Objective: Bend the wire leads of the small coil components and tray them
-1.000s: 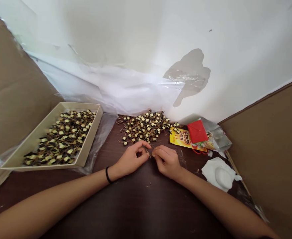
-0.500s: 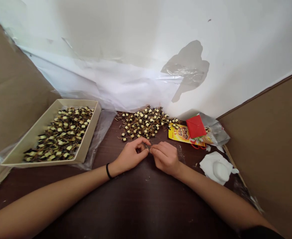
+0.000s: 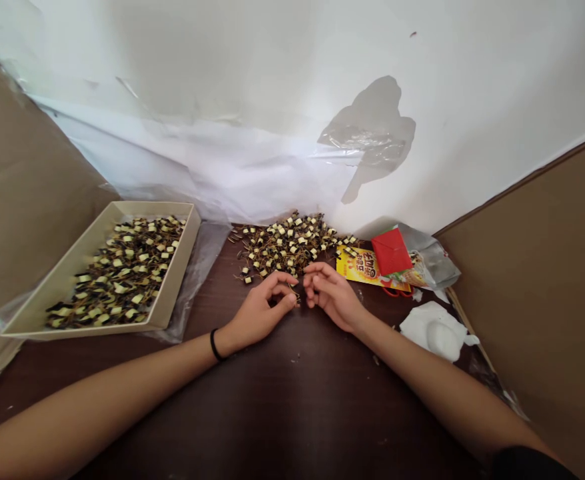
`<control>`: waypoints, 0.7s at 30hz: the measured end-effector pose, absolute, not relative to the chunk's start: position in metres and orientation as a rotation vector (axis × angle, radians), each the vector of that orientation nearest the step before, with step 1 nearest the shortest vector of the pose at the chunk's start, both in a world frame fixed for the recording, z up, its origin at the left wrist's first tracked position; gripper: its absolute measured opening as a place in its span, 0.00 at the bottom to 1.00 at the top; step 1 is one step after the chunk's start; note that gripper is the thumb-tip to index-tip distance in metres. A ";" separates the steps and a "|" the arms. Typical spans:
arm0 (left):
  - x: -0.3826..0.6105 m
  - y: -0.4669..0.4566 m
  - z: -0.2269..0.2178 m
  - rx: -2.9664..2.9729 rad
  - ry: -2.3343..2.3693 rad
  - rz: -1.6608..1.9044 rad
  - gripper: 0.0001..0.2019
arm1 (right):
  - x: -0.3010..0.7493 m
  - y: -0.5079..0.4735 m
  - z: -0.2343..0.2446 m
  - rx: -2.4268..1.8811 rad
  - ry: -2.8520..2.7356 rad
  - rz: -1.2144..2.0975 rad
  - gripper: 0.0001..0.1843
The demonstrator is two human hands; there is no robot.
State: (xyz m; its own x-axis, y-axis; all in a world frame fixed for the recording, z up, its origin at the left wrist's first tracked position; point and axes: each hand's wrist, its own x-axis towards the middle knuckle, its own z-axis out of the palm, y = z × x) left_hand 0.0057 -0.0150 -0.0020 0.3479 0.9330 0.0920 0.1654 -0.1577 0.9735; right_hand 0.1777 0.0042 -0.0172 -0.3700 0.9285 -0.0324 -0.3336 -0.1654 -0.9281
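Note:
My left hand (image 3: 265, 308), with a black band at its wrist, has thumb and fingertips curled around a small wired part (image 3: 296, 295). Only a dark bit and thin wire ends of that part show. Just to its right is my right hand (image 3: 333, 295), its fingers loosely bent and apart, with nothing visible in them. Behind both hands lies a loose pile of small yellow-and-black wired parts (image 3: 287, 243) against the wall. Many similar parts fill a cream tray (image 3: 175, 287) on the left.
Clear plastic sheeting (image 3: 207, 257) lies under the tray. At the right are a yellow packet (image 3: 357, 265), a red packet (image 3: 391, 252), red-handled scissors (image 3: 397, 292) and crumpled white tissue (image 3: 435, 331). Brown panels (image 3: 537, 287) stand on both sides of the dark tabletop (image 3: 272, 413).
My right hand has come away from the left fingertips and its fingers have opened. My left hand has stayed nearly in place, and the small part now shows more at its fingertips.

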 end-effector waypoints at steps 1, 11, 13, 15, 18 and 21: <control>0.005 -0.015 -0.002 1.584 0.990 0.941 0.10 | 0.179 0.005 -0.016 -0.769 -1.089 1.821 0.12; 0.004 -0.015 -0.002 1.611 0.895 0.937 0.10 | 0.177 0.003 -0.017 -0.704 -1.060 1.962 0.16; 0.004 -0.014 -0.002 1.614 0.904 0.939 0.09 | 0.177 0.004 -0.018 -0.704 -1.068 1.960 0.17; 0.004 -0.014 -0.002 1.615 0.912 0.937 0.10 | 0.177 0.004 -0.019 -0.695 -1.080 1.958 0.18; 0.004 -0.014 -0.002 1.617 0.920 0.936 0.10 | 0.177 0.005 -0.020 -0.681 -1.088 1.949 0.18; 0.004 -0.014 -0.002 1.630 0.926 0.941 0.10 | 0.176 0.005 -0.021 -0.684 -1.092 1.940 0.19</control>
State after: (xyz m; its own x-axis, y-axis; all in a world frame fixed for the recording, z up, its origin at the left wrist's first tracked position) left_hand 0.0043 -0.0135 -0.0016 0.4046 0.9033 0.1425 0.1270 -0.2098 0.9695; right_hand 0.1763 0.0052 -0.0214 -0.5420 0.8372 -0.0728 -0.3722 -0.3169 -0.8724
